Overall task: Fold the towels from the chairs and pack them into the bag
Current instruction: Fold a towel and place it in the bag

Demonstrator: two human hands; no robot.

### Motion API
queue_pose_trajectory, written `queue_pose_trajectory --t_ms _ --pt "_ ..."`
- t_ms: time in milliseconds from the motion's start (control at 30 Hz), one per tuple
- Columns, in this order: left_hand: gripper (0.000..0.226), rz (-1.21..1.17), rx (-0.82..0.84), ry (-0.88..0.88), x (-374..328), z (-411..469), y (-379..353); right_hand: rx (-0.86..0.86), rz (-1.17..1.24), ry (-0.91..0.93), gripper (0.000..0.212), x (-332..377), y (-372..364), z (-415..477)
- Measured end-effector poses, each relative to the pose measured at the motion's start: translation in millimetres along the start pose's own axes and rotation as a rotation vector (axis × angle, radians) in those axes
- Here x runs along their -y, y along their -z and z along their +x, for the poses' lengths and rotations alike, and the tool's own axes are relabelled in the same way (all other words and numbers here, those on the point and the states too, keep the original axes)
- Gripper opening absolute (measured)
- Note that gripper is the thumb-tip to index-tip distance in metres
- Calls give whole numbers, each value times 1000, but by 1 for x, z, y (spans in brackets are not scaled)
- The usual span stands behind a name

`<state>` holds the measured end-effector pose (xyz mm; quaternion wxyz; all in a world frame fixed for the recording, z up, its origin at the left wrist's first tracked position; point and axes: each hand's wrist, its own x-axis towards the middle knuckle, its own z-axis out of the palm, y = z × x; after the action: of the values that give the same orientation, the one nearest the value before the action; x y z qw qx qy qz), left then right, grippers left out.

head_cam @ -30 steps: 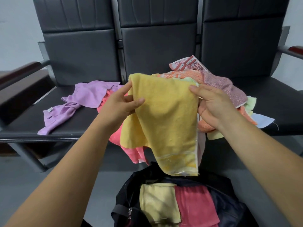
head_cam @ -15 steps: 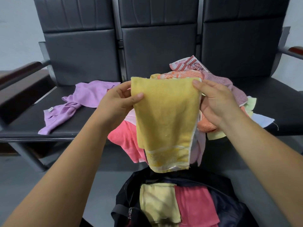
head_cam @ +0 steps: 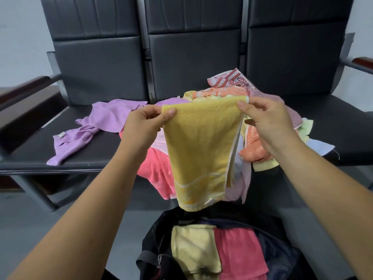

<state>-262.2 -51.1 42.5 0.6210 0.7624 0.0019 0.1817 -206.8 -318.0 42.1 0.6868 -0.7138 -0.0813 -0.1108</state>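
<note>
— What changed?
— My left hand (head_cam: pixel 141 126) and right hand (head_cam: pixel 264 118) drew the yellow towel (head_cam: pixel 199 150) taut, each pinching a top corner.
— Where?
— Above the bag (head_cam: pixel 282 249); halved, ready to fold again.

I see my left hand (head_cam: pixel 141 128) and right hand (head_cam: pixel 264 120) each pinching a top corner of a folded yellow terry towel (head_cam: pixel 199 150). It hangs above an open dark fabric bag (head_cam: pixel 282 251) holding a pale yellow folded towel (head_cam: pixel 193 251) beside a pink folded towel (head_cam: pixel 238 253).

One head-worn view looks forward and down — close over the hands, facing the chairs (head_cam: pixel 193 63).
</note>
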Motion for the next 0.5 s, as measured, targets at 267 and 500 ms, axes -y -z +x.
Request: queue_pose_trajectory --t_ms 267,500 --pt "18 2 138 -52 -3 -8 -4 104 153 -180 7 2 6 4" --pt "23 0 19 -52 -1 -5 -6 443 368 -275 28 10 8 -1"
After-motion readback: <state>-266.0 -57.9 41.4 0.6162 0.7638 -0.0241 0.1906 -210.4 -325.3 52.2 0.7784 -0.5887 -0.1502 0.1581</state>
